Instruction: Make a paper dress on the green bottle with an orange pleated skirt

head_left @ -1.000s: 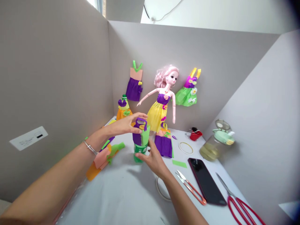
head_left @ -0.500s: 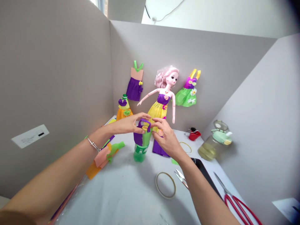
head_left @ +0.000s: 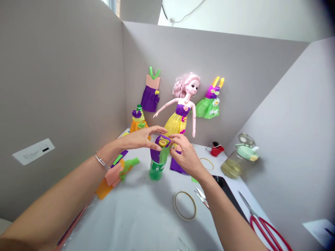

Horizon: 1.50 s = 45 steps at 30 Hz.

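Observation:
A green plastic bottle (head_left: 155,172) stands upright on the table, with a yellow cap (head_left: 162,143). Purple crepe paper (head_left: 156,154) wraps the left of its upper part, and a purple strip (head_left: 165,136) loops around the cap. My left hand (head_left: 141,138) reaches to the bottle's left side, fingers stretched past the cap and apart from the thumb, which rests by the purple paper. At the right side, my right hand (head_left: 181,150) pinches the strip's end between thumb and fingers. The fingertips partly hide the contact.
A pink-haired doll (head_left: 187,87) stands behind the bottle, between paper dresses on the wall. Crepe scraps (head_left: 115,174) lie left. A tape roll (head_left: 184,206), small snips (head_left: 201,196), red-handled scissors (head_left: 264,223) and a black tablet-like object (head_left: 230,195) lie right. A lidded jar (head_left: 232,166) stands farther back.
The purple strip's loop has dropped lower and spread around the cap, so the cap shows more. My left fingers have opened away from it; my right hand has barely moved.

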### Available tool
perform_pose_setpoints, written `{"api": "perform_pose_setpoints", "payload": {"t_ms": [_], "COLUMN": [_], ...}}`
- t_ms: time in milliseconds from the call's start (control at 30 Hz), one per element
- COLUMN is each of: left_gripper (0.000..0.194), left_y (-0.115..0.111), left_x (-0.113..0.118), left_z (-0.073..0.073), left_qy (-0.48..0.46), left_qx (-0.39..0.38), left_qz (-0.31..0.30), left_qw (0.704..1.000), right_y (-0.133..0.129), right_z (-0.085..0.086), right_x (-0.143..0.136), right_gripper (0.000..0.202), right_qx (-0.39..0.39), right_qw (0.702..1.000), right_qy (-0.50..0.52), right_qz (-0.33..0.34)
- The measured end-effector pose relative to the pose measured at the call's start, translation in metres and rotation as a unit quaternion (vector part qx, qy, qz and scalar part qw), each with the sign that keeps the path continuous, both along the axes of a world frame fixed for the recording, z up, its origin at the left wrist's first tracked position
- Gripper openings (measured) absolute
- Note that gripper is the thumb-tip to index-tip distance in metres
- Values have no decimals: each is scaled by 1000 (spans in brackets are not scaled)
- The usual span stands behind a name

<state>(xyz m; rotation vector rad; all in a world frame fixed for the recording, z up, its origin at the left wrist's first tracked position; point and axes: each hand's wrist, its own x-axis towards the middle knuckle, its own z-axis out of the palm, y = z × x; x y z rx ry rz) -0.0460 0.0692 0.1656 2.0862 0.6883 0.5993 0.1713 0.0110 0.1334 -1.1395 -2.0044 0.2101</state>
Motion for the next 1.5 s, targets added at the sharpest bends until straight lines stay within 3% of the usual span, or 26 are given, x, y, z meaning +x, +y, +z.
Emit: {"api": "perform_pose_setpoints", "payload": {"t_ms": [133,300,500,667,900,1167,1367,1500], "left_gripper": [64,71,84,73,60,62,83,72], "left_y": [4,-5,-31,-38,-41,-37,-34,-32], "left_x": [-6,-6,11,15,17,25,28,30], "left_z": [-11,-42,-77,-98,-122,-132,-142,-148], "left_qy": [-29,-102,-180,-240,-265,-284,-318,-320], "left_qx": [-15,-70,-104,-110,-103,-100,-130,-134], "left_qz": [8,20,46,58,81,88,67,87], "left_qw": [999,992,977,963,955,950,937,934], "right_y": [2,2,0,-4,-3,-4,-3,-2], "right_z": [-2,-6,-28,-54,-69,-74,-78,-79], "right_x": [1,2,11,17,3,-6,-6,-8], "right_gripper": [15,15,54,59,56,52,50,48], "right_qx": [3,-7,-105,-209,-209,-205,-203,-209], "right_qw": [1000,1000,976,952,939,931,931,933], "right_qy": [8,28,185,211,224,256,261,259], "right_qz": [-1,3,34,78,156,158,155,138]}}
